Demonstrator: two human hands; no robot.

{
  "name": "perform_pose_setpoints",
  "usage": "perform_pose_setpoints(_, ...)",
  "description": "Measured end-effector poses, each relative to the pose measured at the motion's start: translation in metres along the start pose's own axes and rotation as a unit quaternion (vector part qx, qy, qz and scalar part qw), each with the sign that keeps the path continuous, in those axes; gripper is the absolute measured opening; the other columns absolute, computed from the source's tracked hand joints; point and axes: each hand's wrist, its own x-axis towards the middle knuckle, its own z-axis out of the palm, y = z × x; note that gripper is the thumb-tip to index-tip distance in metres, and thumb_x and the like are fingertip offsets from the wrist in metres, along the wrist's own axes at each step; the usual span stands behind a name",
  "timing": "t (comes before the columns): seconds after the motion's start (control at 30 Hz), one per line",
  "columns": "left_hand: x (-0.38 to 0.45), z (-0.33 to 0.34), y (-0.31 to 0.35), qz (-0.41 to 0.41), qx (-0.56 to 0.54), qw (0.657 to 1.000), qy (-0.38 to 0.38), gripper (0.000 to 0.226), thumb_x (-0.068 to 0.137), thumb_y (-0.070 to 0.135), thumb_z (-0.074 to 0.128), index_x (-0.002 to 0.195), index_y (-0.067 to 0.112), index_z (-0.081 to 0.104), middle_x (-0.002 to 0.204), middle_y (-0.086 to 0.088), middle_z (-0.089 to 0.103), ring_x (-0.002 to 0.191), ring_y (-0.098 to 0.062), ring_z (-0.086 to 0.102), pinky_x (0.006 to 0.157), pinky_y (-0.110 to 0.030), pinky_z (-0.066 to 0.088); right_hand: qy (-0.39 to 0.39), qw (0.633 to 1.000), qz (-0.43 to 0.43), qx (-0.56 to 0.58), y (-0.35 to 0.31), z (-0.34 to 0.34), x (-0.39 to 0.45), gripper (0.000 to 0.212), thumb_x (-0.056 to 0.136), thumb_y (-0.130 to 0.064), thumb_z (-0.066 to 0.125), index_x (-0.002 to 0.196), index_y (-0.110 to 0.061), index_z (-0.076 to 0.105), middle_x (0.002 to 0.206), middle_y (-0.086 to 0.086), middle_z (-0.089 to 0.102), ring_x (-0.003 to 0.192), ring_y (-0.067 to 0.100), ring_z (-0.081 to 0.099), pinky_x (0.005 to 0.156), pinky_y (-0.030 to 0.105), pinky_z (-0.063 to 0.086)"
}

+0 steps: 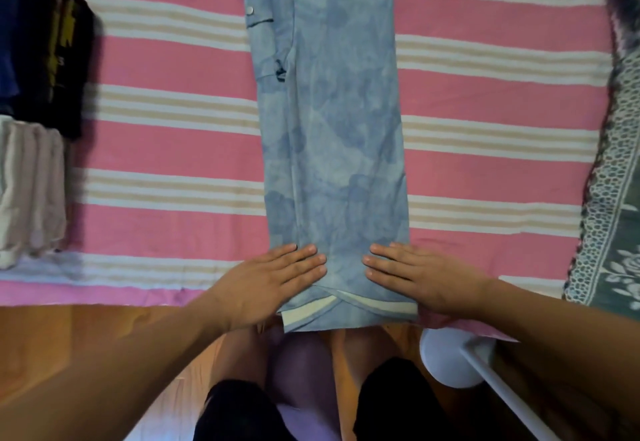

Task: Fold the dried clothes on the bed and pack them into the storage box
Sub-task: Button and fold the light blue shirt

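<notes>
A light blue tie-dye garment (332, 121) lies folded into a long narrow strip down the middle of the bed, its near end with a white band at the bed's edge. My left hand (270, 284) lies flat on the near left corner of the strip, fingers straight. My right hand (419, 277) presses flat on the near right corner in the same way. No storage box is in view.
The bed carries a pink sheet with white and beige stripes (166, 149). Folded dark clothes (41, 42) and a folded pale pink item (31, 191) sit at the left. A green floral blanket (616, 218) lies at the right. A white object (457, 361) stands on the wooden floor.
</notes>
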Motion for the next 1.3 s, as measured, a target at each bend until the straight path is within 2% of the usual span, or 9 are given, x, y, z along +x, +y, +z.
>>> perform_pose_setpoints(0.13,0.000,-0.063,0.003,-0.149,-0.341,0.926,0.063,0.043,0.099,0.020,0.060,0.140,0.036,0.059,0.143,0.019,0.057,0.135,0.002,0.049,0.115,-0.020,0.034,0.161,0.949,0.193,0.192,0.001,-0.043,0.000,0.039,0.097,-0.032,0.047,0.113,-0.010,0.074,0.113,0.004,0.074,0.105,0.022,0.068,0.089,0.036,0.054)
perform_pose_setpoints(0.3,0.048,-0.144,-0.044,-0.449,-0.609,0.564,0.331,0.019,0.104,0.021,0.055,0.118,0.016,0.068,0.092,0.004,0.076,0.075,-0.008,0.069,0.078,-0.036,0.060,0.280,0.776,0.478,0.303,0.057,-0.106,0.063,0.024,0.093,-0.030,0.067,0.074,-0.016,0.062,0.066,0.000,0.060,0.069,0.018,0.053,0.056,0.022,0.033)
perform_pose_setpoints(0.5,0.082,-0.120,-0.006,-0.562,-0.405,0.610,0.384,0.064,0.095,0.033,0.068,0.148,0.023,0.035,0.134,-0.002,0.046,0.114,-0.017,0.053,0.097,-0.035,0.048,0.247,0.754,0.521,0.316,0.094,-0.092,0.106,0.032,0.095,-0.040,0.062,0.084,-0.010,0.064,0.074,0.000,0.059,0.077,0.026,0.058,0.062,0.033,0.031)
perform_pose_setpoints(0.63,0.075,-0.100,0.000,-0.604,-0.515,0.491,0.359,0.043,0.096,0.037,0.066,0.129,0.013,0.052,0.109,0.002,0.061,0.101,-0.016,0.062,0.080,-0.030,0.049,0.284,0.674,0.515,0.447,0.065,-0.093,0.080,0.022,0.098,-0.029,0.062,0.080,-0.017,0.062,0.070,-0.012,0.060,0.060,-0.007,0.054,0.058,0.017,0.040)
perform_pose_setpoints(0.73,0.056,-0.088,0.011,-0.565,-0.501,0.538,0.375,0.017,0.100,0.028,0.061,0.101,0.012,0.067,0.096,0.002,0.069,0.089,-0.010,0.063,0.079,-0.030,0.048,0.243,0.608,0.466,0.595,0.036,-0.074,0.051,0.006,0.095,-0.010,0.065,0.095,-0.016,0.067,0.083,-0.011,0.074,0.073,-0.008,0.065,0.067,0.012,0.047)
perform_pose_setpoints(0.9,0.027,-0.071,0.020,-0.493,-0.585,0.585,0.270,0.017,0.095,0.014,0.069,0.111,0.019,0.069,0.106,0.005,0.075,0.101,-0.008,0.069,0.089,-0.023,0.052,0.230,0.673,0.429,0.556,0.017,-0.058,0.043,0.019,0.089,-0.015,0.074,0.105,-0.024,0.068,0.095,-0.016,0.075,0.087,-0.002,0.069,0.074,0.014,0.048)
perform_pose_setpoints(1.03,0.007,-0.063,0.008,-0.412,-0.451,0.777,0.150,0.028,0.084,0.013,0.080,0.105,0.029,0.072,0.107,0.011,0.069,0.105,-0.010,0.061,0.094,-0.031,0.050,0.174,0.832,0.380,0.365,0.008,-0.055,0.029,0.035,0.083,-0.044,0.072,0.110,-0.022,0.068,0.108,-0.003,0.064,0.099,0.014,0.060,0.084,0.029,0.048)
perform_pose_setpoints(1.13,-0.010,-0.052,-0.007,-0.192,-0.195,0.955,0.115,0.022,0.080,0.015,0.076,0.099,0.025,0.068,0.121,0.010,0.064,0.118,-0.022,0.054,0.099,-0.040,0.044,0.169,0.975,0.126,0.072,0.006,-0.038,-0.002,0.029,0.102,-0.031,0.049,0.102,-0.013,0.072,0.131,0.008,0.065,0.122,0.029,0.057,0.099,0.043,0.048)
perform_pose_setpoints(1.3,-0.016,-0.038,-0.019,-0.048,0.073,0.996,0.008,0.060,0.090,0.037,0.058,0.147,0.017,0.052,0.160,-0.008,0.039,0.150,-0.033,0.032,0.120,-0.046,0.026,0.037,0.996,0.017,-0.085,0.014,-0.013,-0.016,0.047,0.102,-0.024,0.044,0.147,-0.011,0.045,0.161,0.015,0.029,0.149,0.034,0.029,0.122,0.047,0.019)
